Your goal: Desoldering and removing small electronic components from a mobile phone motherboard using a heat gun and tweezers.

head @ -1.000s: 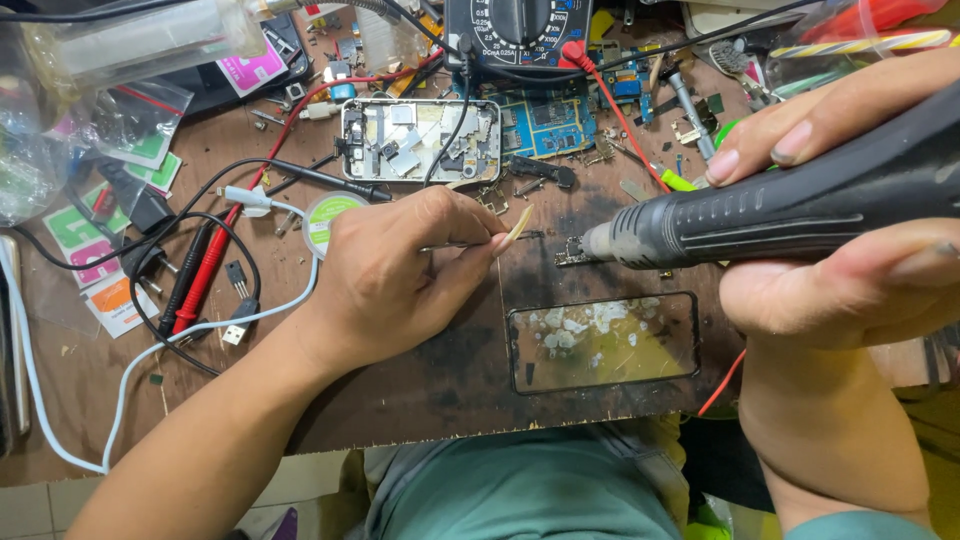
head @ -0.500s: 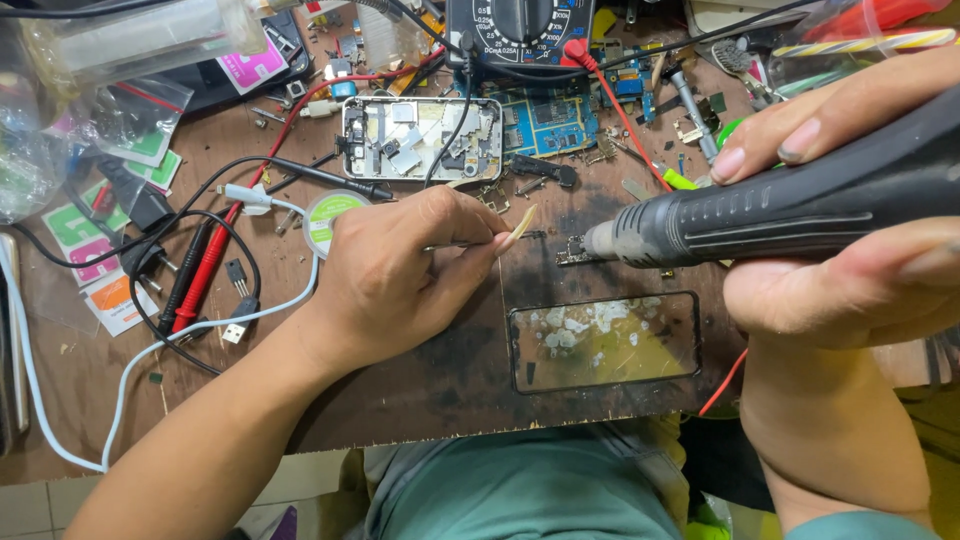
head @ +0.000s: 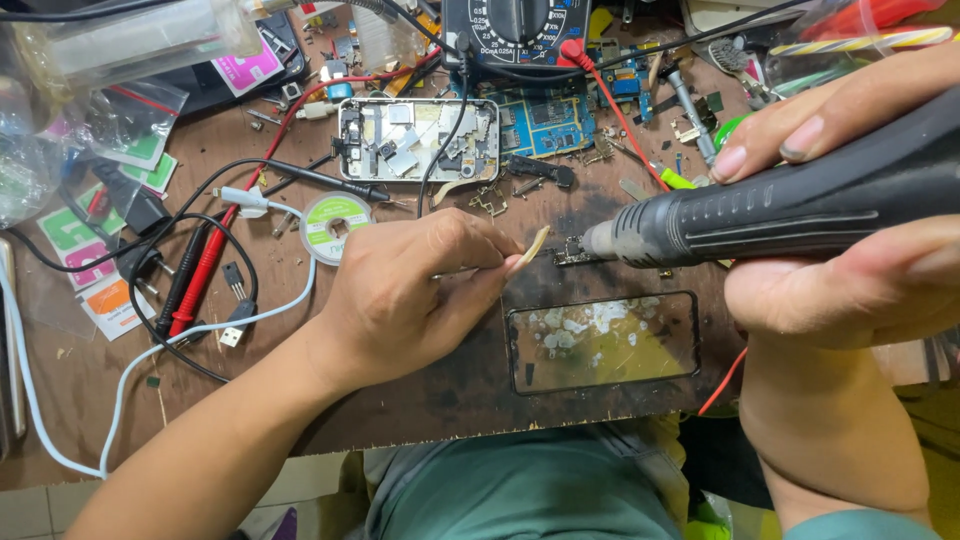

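Black rotary tool (head: 800, 205) in right hand (head: 850, 270) points left, lying horizontal.

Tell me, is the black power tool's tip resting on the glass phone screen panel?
No, the black power tool points its tip at a small circuit part above the glass panel.

Left hand (head: 410, 295) curled in a pinch, knuckles up; right hand (head: 850, 240) wrapped in a grip, fingers extended on top
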